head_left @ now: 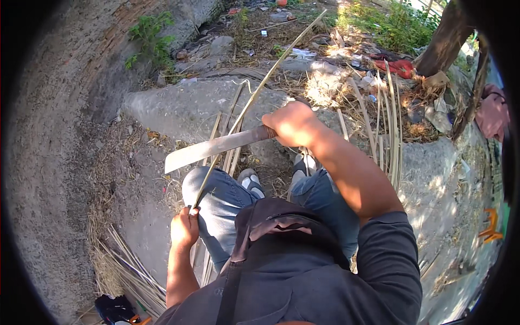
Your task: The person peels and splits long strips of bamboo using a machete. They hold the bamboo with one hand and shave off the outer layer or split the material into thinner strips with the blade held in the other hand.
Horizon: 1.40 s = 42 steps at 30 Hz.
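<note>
My right hand [292,124] is closed round the handle of a machete [197,153], whose broad, worn blade points left and slants slightly down. Between finger and thumb, my left hand [185,227] grips the near end of a long, thin strip of split bamboo or cane [271,71] beside my left knee. The strip slopes up and away to the right, past the blade, which crosses it above the knee. Whether blade and strip touch, I cannot tell. More pale strips [236,105] lie between and beyond my legs. The machete's handle is mostly hidden by my fingers.
Several long strips [394,130] lean at the right over a concrete ledge [168,108]. Another bundle [135,276] lies at the lower left. A rough wall [49,151] rises on the left; a tree trunk [447,40] stands far right. Litter and dry straw cover the ground ahead.
</note>
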Each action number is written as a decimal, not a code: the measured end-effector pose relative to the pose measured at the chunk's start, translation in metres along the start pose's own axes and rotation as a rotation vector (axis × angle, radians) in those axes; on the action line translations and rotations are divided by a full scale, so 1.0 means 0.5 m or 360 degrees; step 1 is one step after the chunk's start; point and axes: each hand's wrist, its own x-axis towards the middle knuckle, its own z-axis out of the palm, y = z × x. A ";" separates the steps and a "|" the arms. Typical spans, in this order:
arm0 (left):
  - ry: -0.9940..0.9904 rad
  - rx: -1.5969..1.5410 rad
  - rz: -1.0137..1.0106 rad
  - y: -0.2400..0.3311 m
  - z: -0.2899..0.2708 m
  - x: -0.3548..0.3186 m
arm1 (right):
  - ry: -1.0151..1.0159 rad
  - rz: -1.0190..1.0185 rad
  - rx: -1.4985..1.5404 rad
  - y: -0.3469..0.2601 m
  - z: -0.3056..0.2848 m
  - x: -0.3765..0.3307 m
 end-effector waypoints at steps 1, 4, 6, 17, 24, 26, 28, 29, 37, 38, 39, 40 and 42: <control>0.0054 0.0018 0.0064 -0.022 0.010 -0.007 | 0.0094 0.0093 -0.0003 0.019 -0.002 0.004; 0.0061 0.0040 0.0078 -0.004 0.014 -0.002 | 0.0136 0.0688 0.0347 0.134 -0.011 -0.012; 0.0037 0.0072 -0.0006 0.011 0.003 -0.001 | 0.0151 0.0759 0.0478 0.156 -0.002 -0.017; -0.0080 -0.0040 -0.0056 0.006 -0.008 0.002 | 0.0137 -0.0062 0.0053 0.009 0.003 -0.014; 0.0006 -0.0129 0.0016 0.015 -0.003 0.007 | 0.0272 0.0686 0.0401 0.173 0.011 -0.052; 0.0018 -0.0080 0.0027 0.014 -0.008 0.004 | 0.0285 0.0806 0.0433 0.172 0.010 -0.052; 0.0021 -0.0031 0.0040 0.019 -0.014 0.004 | 0.0244 0.0678 0.0197 0.147 0.011 -0.056; 0.0010 -0.0012 0.0032 0.023 -0.018 0.004 | 0.0223 0.0560 0.0096 0.132 0.004 -0.055; 0.0025 -0.0121 0.0107 0.015 -0.014 0.006 | -0.0023 -0.0037 -0.0017 0.010 0.003 0.002; 0.0025 -0.0115 0.0099 0.010 -0.011 0.003 | -0.0090 -0.0028 -0.0039 0.002 -0.010 0.004; 0.0034 -0.0122 0.0077 0.004 -0.008 0.000 | -0.0119 0.0116 0.0021 0.027 -0.017 0.008; 0.0042 -0.0138 0.0068 0.004 -0.005 0.000 | -0.0020 0.0286 0.0007 0.067 -0.017 0.001; 0.0043 -0.0088 0.0064 0.006 -0.004 0.000 | 0.0254 0.0653 0.0385 0.154 0.004 -0.020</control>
